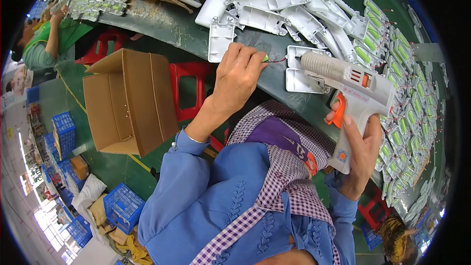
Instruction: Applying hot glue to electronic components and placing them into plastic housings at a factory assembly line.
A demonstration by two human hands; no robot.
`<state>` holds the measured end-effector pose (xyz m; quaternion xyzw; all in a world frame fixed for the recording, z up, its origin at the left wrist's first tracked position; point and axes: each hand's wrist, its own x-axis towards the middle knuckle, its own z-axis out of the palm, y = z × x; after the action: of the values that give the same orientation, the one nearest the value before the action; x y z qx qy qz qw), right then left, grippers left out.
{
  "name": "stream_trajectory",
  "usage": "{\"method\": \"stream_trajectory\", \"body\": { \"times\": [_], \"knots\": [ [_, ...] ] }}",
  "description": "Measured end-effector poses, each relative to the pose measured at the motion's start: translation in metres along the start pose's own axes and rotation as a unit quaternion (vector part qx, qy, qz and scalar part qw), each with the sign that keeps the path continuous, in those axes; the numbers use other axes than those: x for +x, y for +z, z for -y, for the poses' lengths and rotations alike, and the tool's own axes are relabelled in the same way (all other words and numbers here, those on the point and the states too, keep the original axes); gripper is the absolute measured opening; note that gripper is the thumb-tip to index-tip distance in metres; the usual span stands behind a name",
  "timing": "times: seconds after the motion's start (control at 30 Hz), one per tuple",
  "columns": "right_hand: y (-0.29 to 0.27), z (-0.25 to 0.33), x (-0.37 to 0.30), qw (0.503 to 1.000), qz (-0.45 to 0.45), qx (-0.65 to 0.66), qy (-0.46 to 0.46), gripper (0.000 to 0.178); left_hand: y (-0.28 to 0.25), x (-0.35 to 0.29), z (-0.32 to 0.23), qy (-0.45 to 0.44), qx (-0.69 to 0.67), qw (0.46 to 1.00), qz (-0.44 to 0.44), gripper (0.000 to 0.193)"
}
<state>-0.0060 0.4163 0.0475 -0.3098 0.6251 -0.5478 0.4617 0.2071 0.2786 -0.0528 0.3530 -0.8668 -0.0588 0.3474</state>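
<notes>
Blue sleeves and a blue top (pixel 211 201) under a checked apron (pixel 274 179) lie closest in the head view, with both forearms reaching up toward the table (pixel 164 24). Beyond them, the glue gun (pixel 368 86) hangs over the table's near edge, its ribbed barrel (pixel 326 65) pointing left and slightly away from the person. Its long axis runs crosswise, sloping down to the right at the rear, while the grip drops toward the body and a little left. Whether its tip touches the white casing (pixel 306 79) beneath, I cannot tell.

The right hand (pixel 364 142) is wrapped around the grip, forearm rising steeply, a finger at the orange trigger (pixel 338 111). The left hand (pixel 238 76) is held palm down, knuckles up, its forearm slanting up to the right; thumb and fingers close narrowly on a green cell (pixel 265 59). Only that cell's end shows, facing right, so its axis is mostly hidden. From it a red wire (pixel 278 61) runs right toward the casing. Another white shell (pixel 221 43) lies just beyond the left hand, lengthwise away from the person.
</notes>
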Motion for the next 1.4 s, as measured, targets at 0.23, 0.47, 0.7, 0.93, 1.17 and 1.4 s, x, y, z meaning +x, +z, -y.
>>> {"method": "stream_trajectory", "body": {
  "times": [0.23,0.47,0.7,0.93,1.17,1.4],
  "knots": [
    [0.001,0.002,-0.001,1.0,0.003,-0.023,0.007,0.036,0.002,0.004,0.001,-0.017,-0.062,0.998,0.01,0.026],
    [-0.006,0.008,-0.008,0.999,-0.039,-0.013,-0.007,0.037,0.002,0.03,-0.011,-0.114,-0.259,0.958,-0.043,0.019],
    [-0.014,0.002,-0.003,0.999,-0.04,-0.033,0.002,0.034,0.02,0.05,-0.015,-0.061,-0.212,0.975,-0.021,0.019],
    [-0.02,0.0,-0.009,0.999,-0.028,-0.04,-0.004,0.035,0.028,0.058,-0.022,-0.012,-0.192,0.981,-0.004,0.019],
    [-0.023,0.001,-0.02,0.999,-0.045,0.012,-0.02,0.036,0.043,0.059,-0.032,-0.007,-0.16,0.986,0.044,0.016],
    [-0.021,0.004,-0.024,0.998,-0.05,0.017,-0.03,0.035,0.047,0.057,-0.033,-0.021,-0.117,0.99,0.076,0.016]
  ]
}}
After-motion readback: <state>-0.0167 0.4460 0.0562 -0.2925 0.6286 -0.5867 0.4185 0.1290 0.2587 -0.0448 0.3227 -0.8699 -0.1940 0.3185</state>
